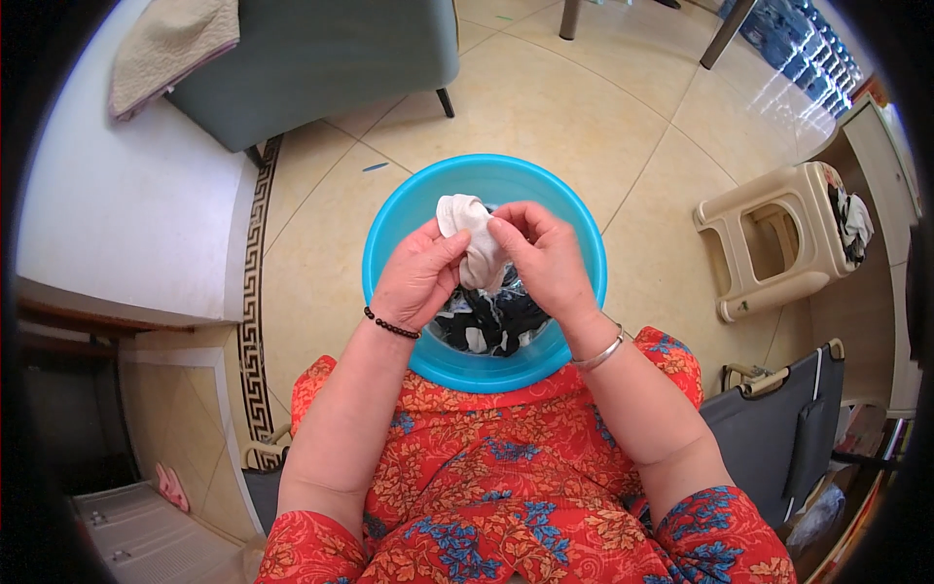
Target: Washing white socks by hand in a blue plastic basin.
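A white cloth item (473, 241), possibly a sock, is stretched between my two hands above a blue plastic basin (484, 374). My left hand (419, 270) grips its left side, with the thumb on top. On the other side, my right hand (543, 248) pinches the upper right edge between thumb and fingers. Below them, dark and white wet garments (489, 321) lie in the bottom of the basin. My forearms and the cloth hide part of that pile.
A beige plastic stool (773, 233) stands at the right with crumpled cloth items (854, 223) on it. Behind the basin is a grey-green sofa (328, 66). A grey folding chair (766, 431) is at lower right. Wrapped water bottles (795, 51) are stacked at far right.
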{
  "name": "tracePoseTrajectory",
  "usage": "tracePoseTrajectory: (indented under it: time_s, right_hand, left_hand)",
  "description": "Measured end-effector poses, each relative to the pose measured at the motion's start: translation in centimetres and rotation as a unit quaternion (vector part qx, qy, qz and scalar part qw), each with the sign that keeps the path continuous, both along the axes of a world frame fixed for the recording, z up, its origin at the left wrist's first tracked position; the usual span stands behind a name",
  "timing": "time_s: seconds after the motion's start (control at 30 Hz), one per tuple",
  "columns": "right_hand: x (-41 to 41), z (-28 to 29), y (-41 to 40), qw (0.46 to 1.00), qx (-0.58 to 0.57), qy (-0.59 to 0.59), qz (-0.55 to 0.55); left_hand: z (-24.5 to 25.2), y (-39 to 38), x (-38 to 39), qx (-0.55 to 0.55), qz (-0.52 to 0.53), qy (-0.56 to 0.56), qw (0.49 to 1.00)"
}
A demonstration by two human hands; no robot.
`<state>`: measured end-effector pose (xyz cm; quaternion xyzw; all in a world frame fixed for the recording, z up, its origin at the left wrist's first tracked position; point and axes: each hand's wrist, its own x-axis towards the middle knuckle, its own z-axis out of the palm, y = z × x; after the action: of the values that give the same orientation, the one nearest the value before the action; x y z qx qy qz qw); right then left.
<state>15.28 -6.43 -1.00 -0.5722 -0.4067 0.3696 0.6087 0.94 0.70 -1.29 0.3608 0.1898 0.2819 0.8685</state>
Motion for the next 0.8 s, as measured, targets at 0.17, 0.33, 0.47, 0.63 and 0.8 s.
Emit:
tracePoseTrajectory:
  time_s: [0.17,0.33,0.47,0.63,0.8]
  right_hand:
    - [0.6,-0.4,0.2,0.999,-0.022,0.041,-0.022]
    - [1.9,-1.1,0.7,0.992,-0.014,-0.034,-0.12]
    - [2.0,-1.5,0.8,0.99,-0.027,0.064,-0.125]
    - [1.4,-1.7,1.0,0.995,-0.021,0.024,-0.098]
    - [0.8,0.3,0.5,0.986,-0.119,0.104,0.049]
  left_hand:
    - [0.7,-0.2,-0.3,0.003,-0.009,-0.008,1.0]
    - [1.0,0.4,-1.0,0.023,-0.029,0.027,0.999]
    - [0.5,0.7,-1.2,0.005,-0.006,0.046,0.999]
    - [-0.2,1.2,-1.7,-0.095,-0.026,-0.042,0.994]
    - [0.4,0.6,-0.9,-0.064,0.088,0.013,0.994]
